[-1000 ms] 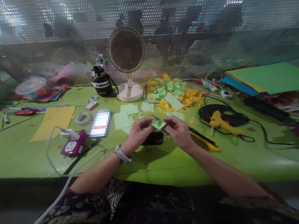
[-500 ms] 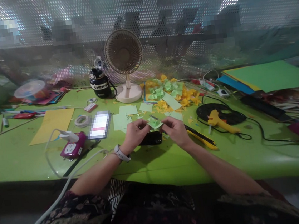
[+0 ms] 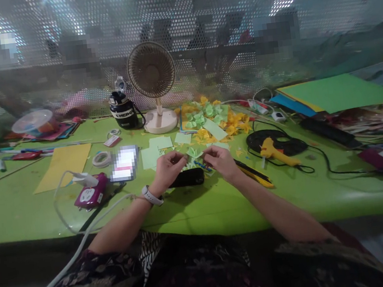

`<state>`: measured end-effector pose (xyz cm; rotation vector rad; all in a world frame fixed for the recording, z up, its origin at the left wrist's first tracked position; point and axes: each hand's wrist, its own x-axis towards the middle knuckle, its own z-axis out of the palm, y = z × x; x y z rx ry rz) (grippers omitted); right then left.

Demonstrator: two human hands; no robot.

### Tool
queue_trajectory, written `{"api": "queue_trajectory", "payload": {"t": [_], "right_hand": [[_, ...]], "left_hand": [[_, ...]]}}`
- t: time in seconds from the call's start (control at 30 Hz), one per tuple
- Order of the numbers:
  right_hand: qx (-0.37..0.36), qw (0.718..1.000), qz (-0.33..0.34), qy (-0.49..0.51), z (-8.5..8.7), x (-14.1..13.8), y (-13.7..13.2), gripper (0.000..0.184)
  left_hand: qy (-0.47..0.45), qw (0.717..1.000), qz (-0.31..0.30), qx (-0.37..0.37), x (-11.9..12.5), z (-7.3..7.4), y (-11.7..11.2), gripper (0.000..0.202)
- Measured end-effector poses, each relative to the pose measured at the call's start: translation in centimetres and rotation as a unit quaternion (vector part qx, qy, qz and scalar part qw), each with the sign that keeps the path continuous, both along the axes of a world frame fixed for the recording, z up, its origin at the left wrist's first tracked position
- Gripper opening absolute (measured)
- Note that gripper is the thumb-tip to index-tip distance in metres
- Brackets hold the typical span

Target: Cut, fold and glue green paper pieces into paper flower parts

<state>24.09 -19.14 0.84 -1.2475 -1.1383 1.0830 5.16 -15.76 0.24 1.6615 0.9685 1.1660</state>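
Green tabletop (image 3: 199, 211): left hand (image 3: 168, 170) and right hand (image 3: 221, 162) pinch seemingly 1 pale-green paper piece (image 3: 193, 152).

Small pale-green folded paper piece (image 3: 193, 153), pointed and petal-like, creased flaps angled upward; pinched at its edges between the fingertips of the left hand (image 3: 168, 170) and right hand (image 3: 220, 162), held low, tilted slightly, its folds partly hidden.

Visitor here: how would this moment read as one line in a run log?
left hand | right hand | between them: small pale green paper piece | nearby: black case
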Motion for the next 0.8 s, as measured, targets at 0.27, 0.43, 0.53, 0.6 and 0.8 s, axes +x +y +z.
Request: {"api": "queue_trajectory", "payload": {"t": [0.27, 0.43, 0.53, 0.6, 0.8], "right_hand": [[-0.05, 0.995, -0.077, 0.033, -0.2, 1.6, 1.8, 0.017], [-0.059, 0.994, -0.095, 0.006, -0.6, 2.4, 2.8, 0.014], [-0.059, 0.994, -0.093, -0.012, -0.8, 2.6, 3.2, 0.011], [-0.056, 0.994, -0.093, -0.026, -0.9, 2.7, 3.4, 0.009], [-0.036, 0.989, -0.105, -0.095, -1.1, 3.1, 3.6, 0.009]], "left_hand": [[-0.071, 0.997, -0.006, -0.027, -0.2, 0.2, 0.5, 0.03], [-0.052, 0.999, 0.008, -0.013, -0.5, 0.1, 1.2, 0.027], [-0.029, 0.999, 0.017, 0.004, -0.8, 0.0, 1.9, 0.026], [-0.018, 1.0, 0.023, 0.009, -1.1, 0.0, 2.3, 0.026], [-0.006, 0.998, 0.056, 0.031, -2.0, 1.0, 3.2, 0.025]]}}
